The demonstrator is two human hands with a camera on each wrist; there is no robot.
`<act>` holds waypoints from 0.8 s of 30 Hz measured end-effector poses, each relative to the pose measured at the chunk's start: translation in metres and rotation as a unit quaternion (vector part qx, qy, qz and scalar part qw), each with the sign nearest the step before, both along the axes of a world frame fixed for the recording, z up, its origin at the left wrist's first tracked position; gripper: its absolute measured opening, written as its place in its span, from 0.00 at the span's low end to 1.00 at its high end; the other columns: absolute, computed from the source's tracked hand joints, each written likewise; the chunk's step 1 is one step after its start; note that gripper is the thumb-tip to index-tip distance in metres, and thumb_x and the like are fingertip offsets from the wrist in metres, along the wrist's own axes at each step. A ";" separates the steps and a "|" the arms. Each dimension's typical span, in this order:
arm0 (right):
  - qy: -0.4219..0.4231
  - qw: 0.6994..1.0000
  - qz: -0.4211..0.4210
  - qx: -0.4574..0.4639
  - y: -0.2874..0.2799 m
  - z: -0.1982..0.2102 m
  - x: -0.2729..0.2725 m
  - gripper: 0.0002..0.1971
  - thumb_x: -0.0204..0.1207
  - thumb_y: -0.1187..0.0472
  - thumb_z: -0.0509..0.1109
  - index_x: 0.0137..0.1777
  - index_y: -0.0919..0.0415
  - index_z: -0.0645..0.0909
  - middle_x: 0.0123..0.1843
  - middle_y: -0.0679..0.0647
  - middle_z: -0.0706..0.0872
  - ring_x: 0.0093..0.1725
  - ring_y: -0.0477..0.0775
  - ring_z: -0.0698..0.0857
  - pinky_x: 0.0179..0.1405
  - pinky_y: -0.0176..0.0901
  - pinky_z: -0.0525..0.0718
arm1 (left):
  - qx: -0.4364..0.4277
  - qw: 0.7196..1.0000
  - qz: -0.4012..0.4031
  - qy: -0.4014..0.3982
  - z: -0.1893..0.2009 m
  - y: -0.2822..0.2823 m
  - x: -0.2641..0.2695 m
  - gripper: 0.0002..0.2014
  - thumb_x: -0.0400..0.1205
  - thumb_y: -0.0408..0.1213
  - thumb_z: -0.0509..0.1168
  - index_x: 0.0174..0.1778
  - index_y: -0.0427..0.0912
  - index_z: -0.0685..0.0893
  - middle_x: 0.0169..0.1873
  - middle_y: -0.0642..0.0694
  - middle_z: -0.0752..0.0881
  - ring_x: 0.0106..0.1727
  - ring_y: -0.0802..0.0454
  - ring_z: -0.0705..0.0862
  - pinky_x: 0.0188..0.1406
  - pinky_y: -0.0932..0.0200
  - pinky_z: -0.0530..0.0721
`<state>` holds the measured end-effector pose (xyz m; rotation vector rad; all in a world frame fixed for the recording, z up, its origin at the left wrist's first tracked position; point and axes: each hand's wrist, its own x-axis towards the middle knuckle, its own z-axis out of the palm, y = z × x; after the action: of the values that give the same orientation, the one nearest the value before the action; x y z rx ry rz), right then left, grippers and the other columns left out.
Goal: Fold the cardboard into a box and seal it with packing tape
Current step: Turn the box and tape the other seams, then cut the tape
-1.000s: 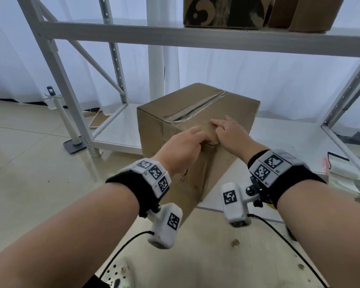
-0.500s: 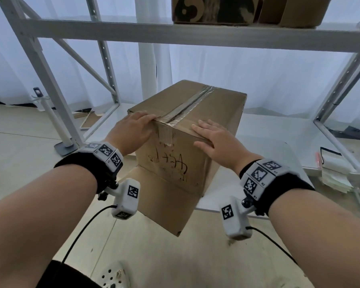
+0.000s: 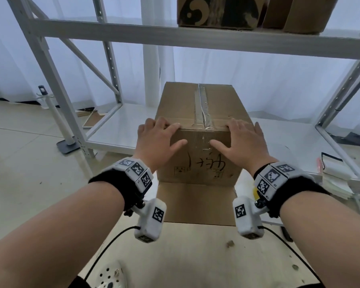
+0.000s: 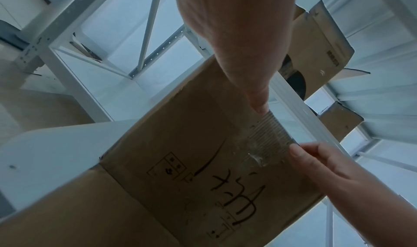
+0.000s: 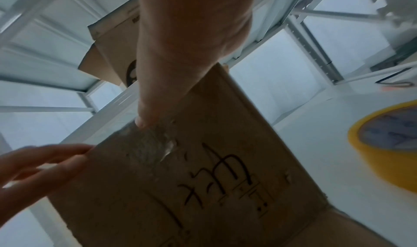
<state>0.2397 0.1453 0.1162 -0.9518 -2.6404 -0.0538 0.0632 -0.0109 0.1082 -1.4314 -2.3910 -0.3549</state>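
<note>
Taped box [image 3: 197, 163] under both hands

Left hand [image 3: 156, 140] and right hand [image 3: 242, 141] lie spread flat over its top front edge; black handwritten characters below are unreadable.

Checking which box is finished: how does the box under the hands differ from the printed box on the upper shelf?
The box under the hands has clear tape along its top seam and handwriting; the shelf box shows a dark printed pattern. The first stands on the low table, the second higher up. Both are brown cardboard.
</note>
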 end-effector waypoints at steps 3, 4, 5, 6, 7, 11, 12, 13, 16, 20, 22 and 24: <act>-0.026 0.999 0.016 0.017 -0.003 -0.003 -0.020 0.36 0.77 0.30 0.52 0.81 0.47 0.59 0.83 0.52 0.62 0.83 0.55 0.58 0.81 0.62 0.49 | 0.034 0.999 -0.036 -0.004 0.002 0.007 -0.004 0.21 0.82 0.59 0.56 0.67 0.54 0.78 0.64 0.48 0.76 0.68 0.46 0.70 0.70 0.49 0.61; -0.030 0.999 0.013 0.027 -0.002 -0.006 -0.025 0.35 0.77 0.31 0.52 0.81 0.47 0.58 0.83 0.53 0.62 0.83 0.56 0.57 0.81 0.61 0.49 | 0.045 0.997 -0.056 -0.015 0.001 0.011 -0.006 0.19 0.83 0.57 0.57 0.64 0.51 0.79 0.65 0.48 0.77 0.70 0.47 0.71 0.72 0.50 0.62; -0.029 0.999 0.008 0.037 -0.002 -0.008 -0.028 0.35 0.78 0.32 0.53 0.81 0.47 0.58 0.83 0.53 0.62 0.82 0.56 0.58 0.81 0.61 0.50 | 0.056 0.995 -0.074 -0.028 0.001 0.014 -0.009 0.17 0.83 0.55 0.58 0.61 0.49 0.79 0.64 0.49 0.79 0.69 0.47 0.73 0.71 0.51 0.64; -0.025 0.999 0.004 0.046 -0.001 -0.012 -0.030 0.35 0.78 0.33 0.55 0.81 0.48 0.59 0.83 0.54 0.63 0.82 0.57 0.58 0.81 0.61 0.50 | 0.061 0.993 -0.086 -0.043 0.001 0.017 -0.012 0.16 0.83 0.54 0.58 0.60 0.48 0.78 0.63 0.50 0.80 0.67 0.47 0.75 0.69 0.52 0.68; -0.021 0.998 0.003 0.054 0.000 -0.016 -0.031 0.35 0.78 0.33 0.56 0.81 0.49 0.60 0.82 0.54 0.64 0.82 0.58 0.59 0.80 0.61 0.51 | 0.060 0.993 -0.089 -0.053 0.000 0.019 -0.017 0.17 0.83 0.55 0.58 0.60 0.48 0.76 0.62 0.50 0.81 0.66 0.48 0.77 0.67 0.53 0.71; -0.033 0.997 0.017 0.070 0.007 -0.020 -0.031 0.37 0.76 0.33 0.60 0.81 0.49 0.59 0.82 0.52 0.64 0.81 0.59 0.59 0.79 0.60 0.52 | -0.035 0.997 -0.058 -0.028 0.003 0.026 -0.029 0.30 0.84 0.60 0.49 0.81 0.52 0.60 0.80 0.52 0.65 0.80 0.50 0.63 0.77 0.51 0.61; -0.035 0.997 0.018 0.070 0.008 -0.019 -0.031 0.37 0.76 0.33 0.59 0.81 0.48 0.59 0.82 0.52 0.63 0.81 0.58 0.59 0.79 0.60 0.52 | -0.054 0.997 -0.057 -0.028 0.005 0.028 -0.031 0.31 0.84 0.60 0.48 0.82 0.52 0.58 0.81 0.52 0.62 0.81 0.51 0.60 0.78 0.51 0.59; -0.039 0.997 0.017 0.070 0.008 -0.019 -0.032 0.37 0.76 0.33 0.59 0.81 0.48 0.58 0.83 0.51 0.62 0.82 0.58 0.58 0.79 0.61 0.52 | -0.067 0.995 -0.058 -0.035 0.007 0.029 -0.033 0.31 0.84 0.61 0.47 0.82 0.52 0.57 0.81 0.53 0.60 0.82 0.52 0.58 0.78 0.51 0.58; -0.064 0.997 0.007 0.050 0.006 -0.015 -0.033 0.39 0.77 0.33 0.59 0.83 0.48 0.51 0.85 0.53 0.55 0.84 0.58 0.52 0.80 0.65 0.48 | -0.099 0.992 -0.057 -0.054 0.011 0.031 -0.033 0.31 0.85 0.59 0.47 0.83 0.51 0.55 0.82 0.52 0.57 0.83 0.52 0.55 0.79 0.51 0.55; -0.104 0.994 0.029 -0.009 0.005 -0.004 -0.026 0.43 0.76 0.37 0.64 0.83 0.45 0.42 0.86 0.53 0.48 0.85 0.55 0.45 0.80 0.68 0.41 | -0.137 0.989 -0.040 -0.048 0.012 0.026 -0.023 0.36 0.84 0.60 0.50 0.83 0.44 0.50 0.83 0.45 0.52 0.83 0.48 0.50 0.81 0.52 0.47; -0.094 0.995 -0.003 -0.030 0.006 -0.002 -0.014 0.42 0.78 0.42 0.64 0.84 0.45 0.42 0.86 0.54 0.46 0.85 0.56 0.44 0.78 0.69 0.40 | -0.158 0.985 -0.031 -0.056 0.015 0.023 -0.024 0.39 0.83 0.62 0.50 0.84 0.43 0.48 0.83 0.44 0.50 0.84 0.47 0.48 0.81 0.51 0.47; -0.071 0.992 -0.069 -0.077 0.005 -0.001 0.003 0.41 0.80 0.49 0.64 0.84 0.50 0.41 0.86 0.56 0.42 0.85 0.59 0.43 0.78 0.70 0.44 | -0.164 0.984 -0.017 -0.064 0.018 0.019 -0.025 0.39 0.83 0.63 0.49 0.83 0.42 0.48 0.83 0.43 0.50 0.84 0.47 0.49 0.81 0.50 0.48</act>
<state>0.2428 0.1507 0.1153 -1.2237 -2.7352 0.0529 0.0378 0.0085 0.1266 -1.6332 -2.6262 -0.0611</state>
